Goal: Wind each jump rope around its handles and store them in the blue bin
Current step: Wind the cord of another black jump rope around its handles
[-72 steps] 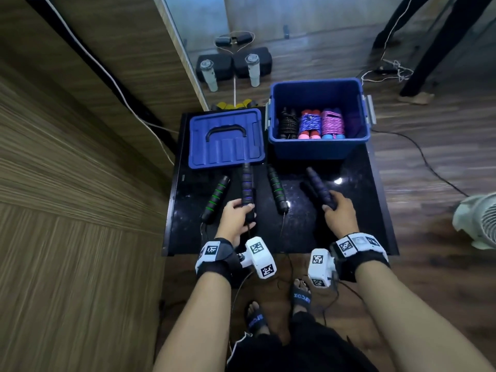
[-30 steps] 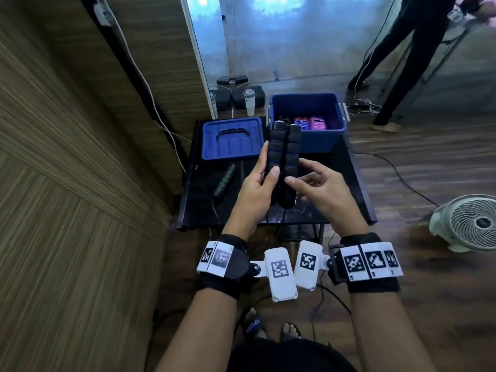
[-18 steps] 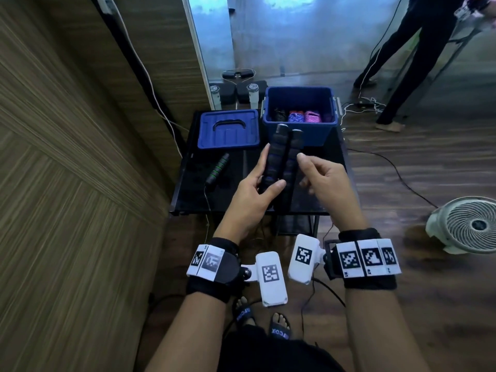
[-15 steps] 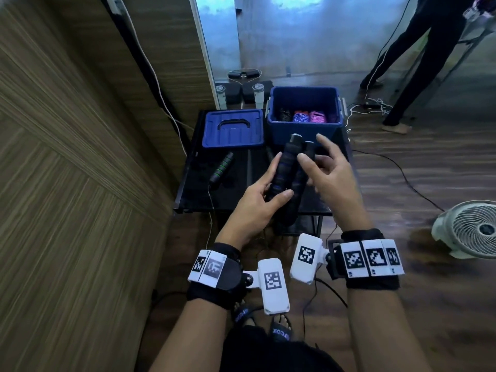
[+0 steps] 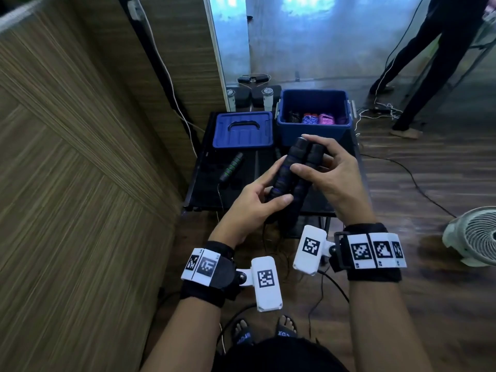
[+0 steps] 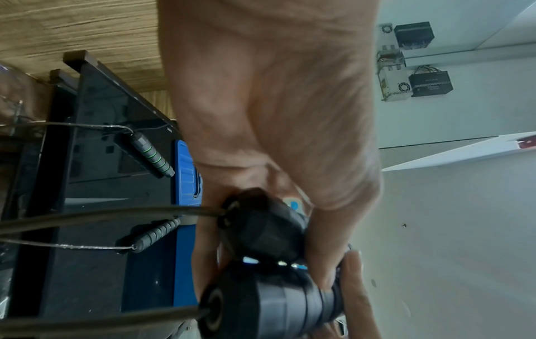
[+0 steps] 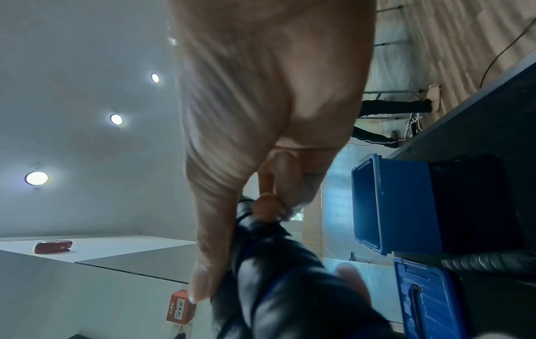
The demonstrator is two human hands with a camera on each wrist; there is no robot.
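Observation:
I hold two black jump rope handles [image 5: 292, 167] with blue rings side by side above the black table [image 5: 204, 189]. My left hand [image 5: 271, 191] grips their lower part, thumb across the front. My right hand [image 5: 314, 162] curls round their upper ends. In the left wrist view the handles' ends [image 6: 261, 229] face the camera and the black rope [image 6: 101, 215] runs off to the left, unwound. The blue bin [image 5: 312, 130] stands open at the table's back right with several wound ropes inside. A green-ringed handle [image 5: 232, 166] lies on the table; its mate [image 6: 156, 235] lies near it.
The blue lid [image 5: 243, 130] lies flat left of the bin. A wood-panelled wall runs along the left. A white fan [image 5: 472, 237] stands on the floor at right. A person's legs [image 5: 418, 76] and loose cables are behind the table.
Both hands lifted the two blue-ringed handles off the table and brought them together. Since half a second ago my right hand has wrapped further round the upper ends.

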